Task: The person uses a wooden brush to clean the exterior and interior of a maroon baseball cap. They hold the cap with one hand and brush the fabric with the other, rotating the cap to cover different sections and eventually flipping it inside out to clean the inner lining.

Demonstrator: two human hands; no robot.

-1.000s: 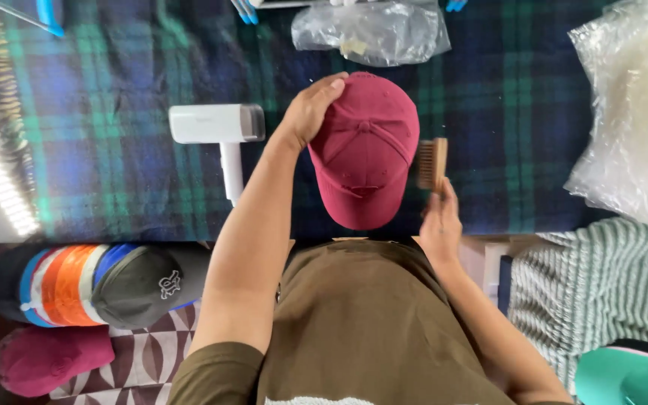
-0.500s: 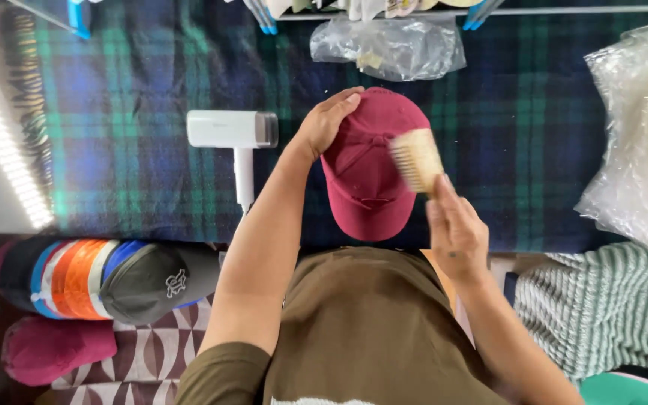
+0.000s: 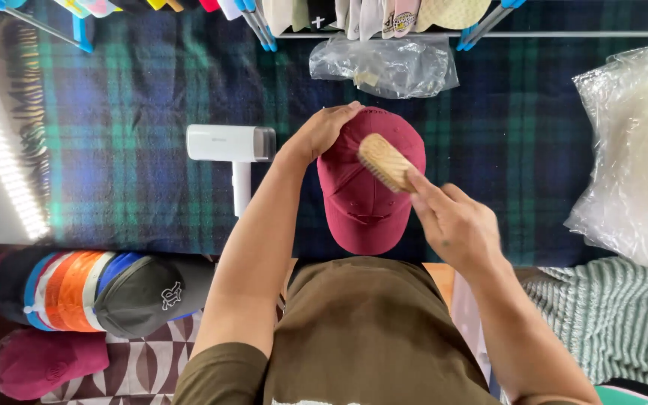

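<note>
On the plaid blanket (image 3: 114,150), near the middle, lies a maroon baseball cap (image 3: 361,202) — the left hand (image 3: 322,129) presses flat on its crown's far left side, fingers spread, while the right hand (image 3: 455,225) is clamped on a wooden brush (image 3: 385,161) set against the crown. Brushing looks to be the step in hand; another stroke calls for the cap staying pinned. A white handheld steamer (image 3: 232,146) lies just left, stacked caps (image 3: 91,292) nearer left, plastic bags (image 3: 384,66) farther off.
</note>
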